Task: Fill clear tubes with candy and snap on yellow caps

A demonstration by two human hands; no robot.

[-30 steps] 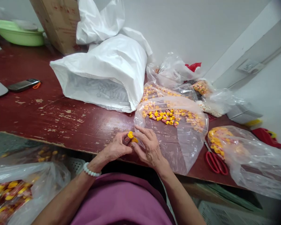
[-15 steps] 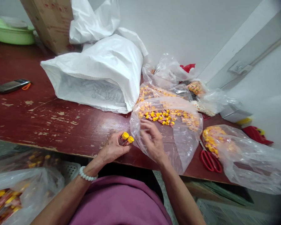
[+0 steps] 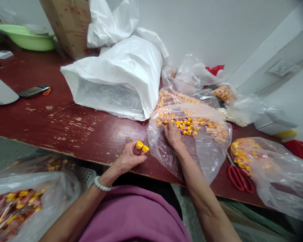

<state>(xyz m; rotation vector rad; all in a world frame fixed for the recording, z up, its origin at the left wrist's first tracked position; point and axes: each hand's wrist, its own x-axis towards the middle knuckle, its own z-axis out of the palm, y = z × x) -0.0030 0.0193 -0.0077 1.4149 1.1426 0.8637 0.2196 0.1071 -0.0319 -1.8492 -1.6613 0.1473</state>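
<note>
Upright in my left hand point(image 3: 127, 158) are two small tubes point(image 3: 139, 145) with yellow caps and dark red printed sides, gripped between thumb and fingers over the table's front edge. My right hand point(image 3: 173, 135) reaches into the mouth of a clear plastic bag point(image 3: 204, 154). Its fingers are bent down onto a heap of small yellow-topped pieces point(image 3: 185, 126) with red printed wrapping. The fingertips are partly hidden, so whatever they pinch cannot be made out. Behind my hands, a white sack point(image 3: 131, 64) lies with its mouth towards me, showing clear tubes point(image 3: 123, 97) inside.
Red-handled scissors point(image 3: 239, 178) lie right of the clear bag, beside another bag of yellow-topped pieces point(image 3: 242, 154). A phone-like device point(image 3: 35, 91) rests on the worn red table point(image 3: 40, 124). Below its left edge stands a bag of filled tubes point(image 3: 17, 205). A cardboard box point(image 3: 70, 27) stands behind.
My right hand has moved forward and its fingers have come down onto the yellow-topped pieces. My left hand still holds the two tubes. The view has turned slightly left.
</note>
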